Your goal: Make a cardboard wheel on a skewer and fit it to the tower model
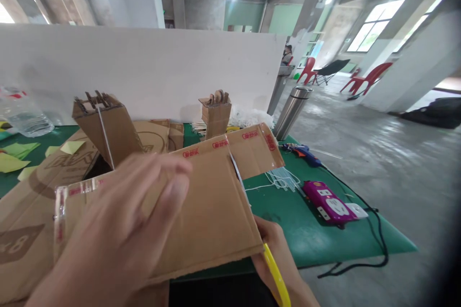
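Head view: cardboard piece (201, 201) is held up at near side of green desk (298, 244), tilted, R end higher. R hand (279, 239) is at its R edge, fingers partly hidden behind it; R grip looks closed round a yellow-handled tool (276, 276), prob. scissors, w/ a thin pale strip (236, 170), prob. its blade, lying btwn main panel (223, 220) & R flap (255, 153). Handle sits low, near the body, prob. bc that lets the blade point up along the cut edge. L hand (133, 220) is in front of the piece's L half, v. blurred; can't tell if its grip is spread or pressed together, or if it touches. If so, it's prob. there to steady the board vs. the blade. Glue gun (302, 152) & purple power strip (329, 201) lie off to R, prob. so the black cord (360, 265) is clear of both hands.

Piece looks flat & stiff, plain brown, w/ red print (190, 152) along top edge & shiny clear tape (61, 206) at L end. Flap juts out at upper R, seemingly joined near its top only. Bottom edge a bit rough.
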{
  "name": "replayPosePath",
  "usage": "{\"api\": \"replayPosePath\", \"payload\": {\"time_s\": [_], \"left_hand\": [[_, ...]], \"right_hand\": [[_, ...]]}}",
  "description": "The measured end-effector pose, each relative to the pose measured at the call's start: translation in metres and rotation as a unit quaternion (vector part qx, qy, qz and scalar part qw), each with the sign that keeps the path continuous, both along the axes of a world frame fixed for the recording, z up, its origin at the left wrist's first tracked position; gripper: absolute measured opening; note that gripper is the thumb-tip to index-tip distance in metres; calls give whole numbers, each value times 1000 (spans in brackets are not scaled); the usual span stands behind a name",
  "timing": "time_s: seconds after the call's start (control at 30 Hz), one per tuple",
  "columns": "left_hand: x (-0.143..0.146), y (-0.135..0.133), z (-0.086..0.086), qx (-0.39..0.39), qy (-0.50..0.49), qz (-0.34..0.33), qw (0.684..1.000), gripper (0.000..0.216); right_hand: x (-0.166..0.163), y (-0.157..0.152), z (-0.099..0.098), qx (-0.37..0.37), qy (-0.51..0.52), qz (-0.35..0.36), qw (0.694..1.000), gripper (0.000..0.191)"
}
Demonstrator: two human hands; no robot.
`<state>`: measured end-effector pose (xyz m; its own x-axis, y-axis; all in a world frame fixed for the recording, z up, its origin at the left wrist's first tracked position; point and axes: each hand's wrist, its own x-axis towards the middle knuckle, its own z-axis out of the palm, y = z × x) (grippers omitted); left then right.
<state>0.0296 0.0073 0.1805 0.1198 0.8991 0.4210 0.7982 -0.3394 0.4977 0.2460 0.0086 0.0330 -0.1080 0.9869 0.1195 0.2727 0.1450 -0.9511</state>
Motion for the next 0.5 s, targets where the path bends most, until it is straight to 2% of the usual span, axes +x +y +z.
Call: {"api": "replayPosePath", "payload": {"time_s": [0.03,0.07,0.13,0.2,0.37,0.5], "left_hand": [[2,18,9,24,60,31,997,30],[6,35,16,45,107,22,993,31],[16,62,20,4,165,1,986,35],[26,76,15,-25,232,-15,972,46],[39,77,0,33,287,37,957,54],[34,79,-3,17,292,45,955,55]], "right_hand": [[0,-1,0,1,-1,1,1000,28],[0,-1,-1,2,-1,0,1000,29],[-1,-2,-5,1,-4,-8,1000,28],[0,-3,-9,4,-8,-25,1000,29],[1,-3,-12,21,-14,-31,999,30],[-2,-1,-7,3,-16,-32,999,30]]}}
